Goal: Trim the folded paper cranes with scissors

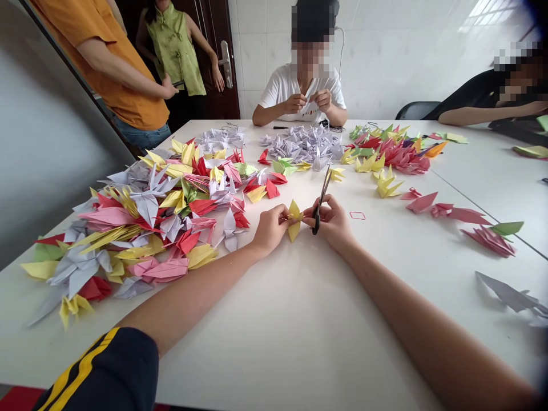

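Observation:
In the middle of the table, my left hand [270, 229] pinches a yellow folded paper crane [293, 229] between thumb and fingers. My right hand [333, 224] is closed around the dark handles of a pair of scissors [326, 185], whose blades point up and away from me. The right fingertips also meet the crane's right side; whether they grip it or only touch it, I cannot tell. Left of my hands spreads a large heap of folded paper cranes [148, 214] in yellow, red, pink, green and pale lilac.
A pile of lilac cranes [306, 145] lies beyond my hands, with a mixed-colour pile [405, 153] to its right. Pink cranes [464, 214] and a grey crane [507, 294] lie on the right. A person in white [276, 94] sits opposite; others are around the white table [299, 342].

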A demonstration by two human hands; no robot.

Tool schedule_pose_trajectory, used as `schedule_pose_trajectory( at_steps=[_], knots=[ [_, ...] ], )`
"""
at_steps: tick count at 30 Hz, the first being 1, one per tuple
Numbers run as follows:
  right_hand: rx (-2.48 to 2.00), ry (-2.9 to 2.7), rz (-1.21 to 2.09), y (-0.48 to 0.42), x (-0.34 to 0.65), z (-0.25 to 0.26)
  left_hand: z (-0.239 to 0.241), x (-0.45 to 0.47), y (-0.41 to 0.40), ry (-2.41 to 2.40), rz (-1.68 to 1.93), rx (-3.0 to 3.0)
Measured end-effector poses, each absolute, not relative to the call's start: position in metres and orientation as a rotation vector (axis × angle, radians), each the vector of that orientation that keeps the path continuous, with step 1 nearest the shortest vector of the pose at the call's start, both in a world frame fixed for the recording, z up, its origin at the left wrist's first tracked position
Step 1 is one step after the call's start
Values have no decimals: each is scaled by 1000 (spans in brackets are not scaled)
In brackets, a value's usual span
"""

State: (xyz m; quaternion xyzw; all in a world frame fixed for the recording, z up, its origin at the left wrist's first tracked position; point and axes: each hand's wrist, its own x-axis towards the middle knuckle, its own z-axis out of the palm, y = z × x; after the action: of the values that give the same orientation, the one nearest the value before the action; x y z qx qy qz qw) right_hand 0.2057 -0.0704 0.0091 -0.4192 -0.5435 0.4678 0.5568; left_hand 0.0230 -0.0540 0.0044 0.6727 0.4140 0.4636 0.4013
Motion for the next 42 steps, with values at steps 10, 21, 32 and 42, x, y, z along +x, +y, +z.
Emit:
schedule_pose_trajectory(
  at_steps=[10,21,32,42],
  knots=[
    [-991,-1338,1060,-71,201,8,8,24,-56,1105,1160,1771],
    [-1040,-1362,918,-71,200,7,5,24,-53,1085,1281,1710],
    [-1025,-1309,902,-70,202,6,7,23,-52,1088,1248,1614],
    [-1044,-1240,926,-71,202,9,6,24,-54,1046,1328,1711]
  ],
)
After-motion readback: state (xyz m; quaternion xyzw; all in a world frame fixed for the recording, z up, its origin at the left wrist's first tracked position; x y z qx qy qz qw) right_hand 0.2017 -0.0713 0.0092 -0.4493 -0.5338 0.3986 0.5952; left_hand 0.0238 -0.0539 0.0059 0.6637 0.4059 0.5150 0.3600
